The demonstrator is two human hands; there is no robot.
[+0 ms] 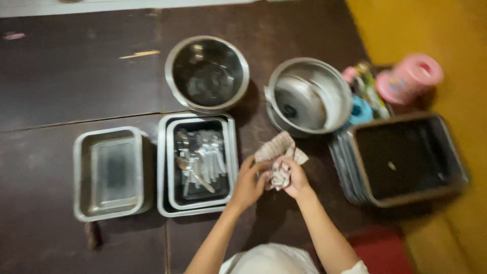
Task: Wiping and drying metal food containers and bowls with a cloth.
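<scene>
My left hand [249, 182] and my right hand [295, 177] meet over the dark wooden table [61, 76], both closed on a checked cloth [276, 155] bunched between them. Whether something is wrapped inside the cloth I cannot tell. Just left of my left hand sits a steel tray [165, 167] with several spoons and forks [200, 160] lying in it. Behind my hands stands a steel pot [339, 96] with a lid resting inside it.
An empty rectangular steel tray [81, 172] lies at the left. A round steel bowl [208, 73] stands at the back. A dark deep tray [406, 157] on stacked trays sits at the right, by pink and blue plastic items [406, 76] and a yellow wall [456, 30].
</scene>
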